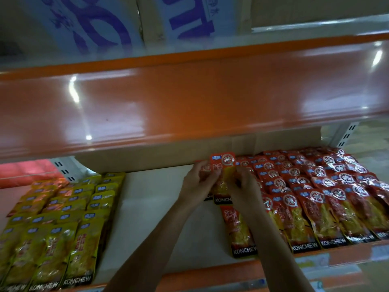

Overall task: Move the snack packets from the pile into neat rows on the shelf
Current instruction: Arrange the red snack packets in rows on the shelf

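- While both bare forearms reach up from the bottom of the view, the left hand (200,184) and the right hand (246,191) are close together near the middle of the shelf (151,207), a pale flat surface with an orange front edge.
- Both hands have their fingers curled round a held stack (223,165) of red snack packets. The left hand grips its left side and the right hand grips its right side.
- Raised off the shelf, the stack tilts with its printed tops towards the back. How many packets it holds cannot be told.
- Just below the hands, a single red packet (237,228) lies flat on the shelf near the front edge, its black "KONCHEW" band nearest the viewer.
- Just beside it on the right, red rows (315,186) of the same packets overlap like roof tiles, running from the front edge to the back of the shelf.
- On the far left, well apart from the hands, yellow rows (52,228) of similar packets lie overlapped in the same way.
- Behind the hands, a brown cardboard box (157,159) stands along the back of the shelf.
- Above, a glossy orange upper shelf (189,98) crosses the whole view, with white cartons (94,24) printed in blue standing on it.
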